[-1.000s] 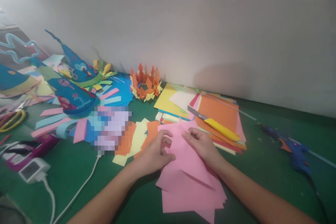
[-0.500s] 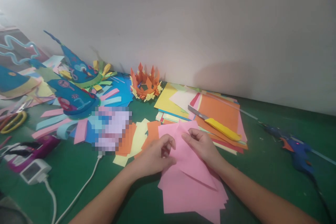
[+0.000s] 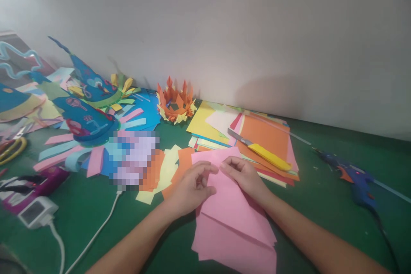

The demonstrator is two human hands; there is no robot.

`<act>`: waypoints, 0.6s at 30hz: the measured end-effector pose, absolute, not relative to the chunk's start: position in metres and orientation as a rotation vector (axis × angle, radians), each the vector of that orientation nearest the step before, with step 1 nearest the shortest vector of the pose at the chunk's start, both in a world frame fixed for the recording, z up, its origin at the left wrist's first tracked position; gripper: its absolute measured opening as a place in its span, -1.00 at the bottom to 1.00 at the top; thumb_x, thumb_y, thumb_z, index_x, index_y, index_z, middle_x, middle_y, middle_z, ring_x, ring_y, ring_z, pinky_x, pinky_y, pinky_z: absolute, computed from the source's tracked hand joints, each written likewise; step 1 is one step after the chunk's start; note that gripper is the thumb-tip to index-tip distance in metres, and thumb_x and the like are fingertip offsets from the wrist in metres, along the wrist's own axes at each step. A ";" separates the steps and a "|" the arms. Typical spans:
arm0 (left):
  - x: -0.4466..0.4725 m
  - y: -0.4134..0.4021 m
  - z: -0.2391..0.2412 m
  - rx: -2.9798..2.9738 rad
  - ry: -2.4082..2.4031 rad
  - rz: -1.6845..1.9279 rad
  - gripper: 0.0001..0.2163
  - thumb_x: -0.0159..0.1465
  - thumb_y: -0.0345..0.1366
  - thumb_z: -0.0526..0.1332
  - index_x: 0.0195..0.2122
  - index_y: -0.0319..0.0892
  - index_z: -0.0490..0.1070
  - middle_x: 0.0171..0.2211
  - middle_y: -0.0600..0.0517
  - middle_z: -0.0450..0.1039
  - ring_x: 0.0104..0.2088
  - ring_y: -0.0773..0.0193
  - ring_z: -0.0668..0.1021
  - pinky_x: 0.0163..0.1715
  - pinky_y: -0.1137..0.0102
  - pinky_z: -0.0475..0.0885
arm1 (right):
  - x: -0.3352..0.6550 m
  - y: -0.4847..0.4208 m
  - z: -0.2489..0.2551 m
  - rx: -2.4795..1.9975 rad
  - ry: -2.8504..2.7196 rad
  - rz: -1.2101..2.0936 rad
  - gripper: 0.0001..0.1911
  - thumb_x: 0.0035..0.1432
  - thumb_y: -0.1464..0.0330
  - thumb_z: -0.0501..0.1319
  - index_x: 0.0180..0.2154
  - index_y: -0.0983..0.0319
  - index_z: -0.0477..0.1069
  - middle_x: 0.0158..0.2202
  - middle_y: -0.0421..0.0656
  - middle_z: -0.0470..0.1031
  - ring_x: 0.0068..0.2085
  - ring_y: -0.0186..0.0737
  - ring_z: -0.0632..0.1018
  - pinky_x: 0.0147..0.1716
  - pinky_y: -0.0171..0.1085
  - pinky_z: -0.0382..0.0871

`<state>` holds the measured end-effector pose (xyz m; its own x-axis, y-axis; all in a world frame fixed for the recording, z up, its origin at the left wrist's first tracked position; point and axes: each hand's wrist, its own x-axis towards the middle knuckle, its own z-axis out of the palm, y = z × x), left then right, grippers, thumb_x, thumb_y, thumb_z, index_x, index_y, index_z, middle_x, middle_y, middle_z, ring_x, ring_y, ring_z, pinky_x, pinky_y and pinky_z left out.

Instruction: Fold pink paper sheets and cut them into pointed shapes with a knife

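A pink paper sheet (image 3: 229,205) lies at an angle over a stack of pink paper (image 3: 221,244) in front of me. My right hand (image 3: 242,175) pinches the sheet near its upper end, thumb against fingers. Beside it, my left hand (image 3: 195,186) rests at the sheet's left side with fingers curled and a gap between thumb and index finger. The index fingertip reaches over the paper close to the right fingertips.
Behind the hands, a yellow box cutter (image 3: 268,156) lies on coloured paper sheets (image 3: 265,135). A blue glue gun (image 3: 356,180) is at right. An orange paper crown (image 3: 176,105), blue cone hats (image 3: 85,113), scissors (image 3: 14,150) and a white charger (image 3: 38,212) with cable stand left on the green table.
The top pink sheet has shifted and turned, its lower edge now lower and further right. Its raised upper corner has come down. My left fingers have moved closer to the right fingertips.
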<state>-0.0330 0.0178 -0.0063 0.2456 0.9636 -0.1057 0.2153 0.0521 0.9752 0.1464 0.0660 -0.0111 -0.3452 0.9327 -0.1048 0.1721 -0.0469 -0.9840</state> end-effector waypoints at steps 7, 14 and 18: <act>-0.032 0.012 -0.009 1.453 1.133 0.769 -0.62 0.05 -0.54 0.19 -0.09 -0.11 0.34 -0.01 0.00 0.25 -0.49 0.50 0.29 -0.52 0.50 0.24 | 0.146 0.065 -0.012 -1.201 -1.532 1.474 -0.64 0.07 0.07 0.22 -0.51 0.22 0.35 -0.58 -0.29 0.22 -0.56 -0.39 0.18 -0.57 -0.34 0.07; -0.032 0.009 -0.006 1.543 1.107 0.714 -0.60 0.07 -0.55 0.15 -0.05 -0.10 0.30 -0.05 0.00 0.24 -0.46 0.47 0.30 -0.47 0.48 0.28 | 0.144 0.063 -0.011 -1.179 -1.550 1.424 -0.67 0.09 0.09 0.22 -0.50 0.22 0.37 -0.51 -0.23 0.34 -0.46 -0.32 0.32 -0.46 -0.31 0.19; -0.033 0.009 -0.006 1.569 1.087 0.705 -0.58 0.07 -0.56 0.13 -0.04 -0.09 0.29 -0.07 0.01 0.24 -0.44 0.45 0.30 -0.45 0.47 0.29 | 0.144 0.062 -0.011 -1.176 -1.520 1.462 -0.68 0.08 0.11 0.23 -0.50 0.22 0.37 -0.52 -0.25 0.33 -0.50 -0.35 0.28 -0.51 -0.32 0.14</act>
<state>-0.0329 0.0092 -0.0064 0.4133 0.9060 -0.0910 0.2862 -0.0343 0.9576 0.1440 0.0623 -0.0105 -0.3330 0.9379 -0.0973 0.1334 -0.0553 -0.9895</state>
